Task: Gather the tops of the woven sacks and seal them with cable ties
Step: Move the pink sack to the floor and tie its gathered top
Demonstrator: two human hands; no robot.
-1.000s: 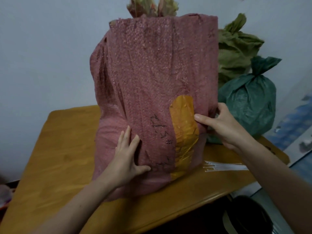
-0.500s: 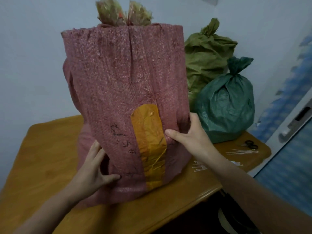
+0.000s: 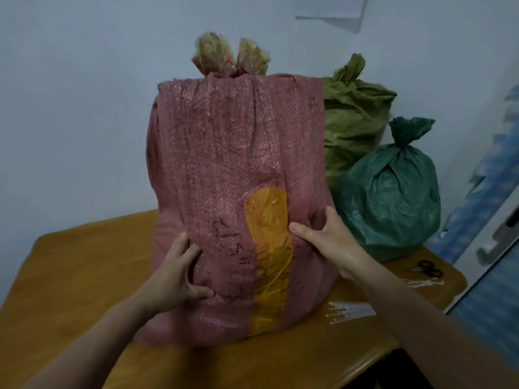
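Observation:
A tall pink woven sack (image 3: 224, 164) with an orange tape patch (image 3: 268, 242) stands upright on the wooden table (image 3: 70, 270). Its top is open, and two yellowish bundles (image 3: 230, 56) stick out of it. My left hand (image 3: 179, 276) grips the sack's lower front, thumb pressed into the weave. On the lower right side my right hand (image 3: 325, 240) holds the sack, fingers wrapped round its edge. White cable ties (image 3: 348, 311) lie on the table to the sack's right, with more cable ties (image 3: 421, 282) farther right.
Behind the sack on the right sit an olive-green sack (image 3: 354, 116) and a dark green sack (image 3: 390, 197), both tied at the top. Black scissors (image 3: 428, 269) lie near the table's right edge. A white wall is close behind; a door with a handle (image 3: 502, 237) is at right.
My view has shifted, so the sack sits more centred and lower in frame. Both hands keep their hold on the sack's lower part; the left hand has moved slightly toward the middle.

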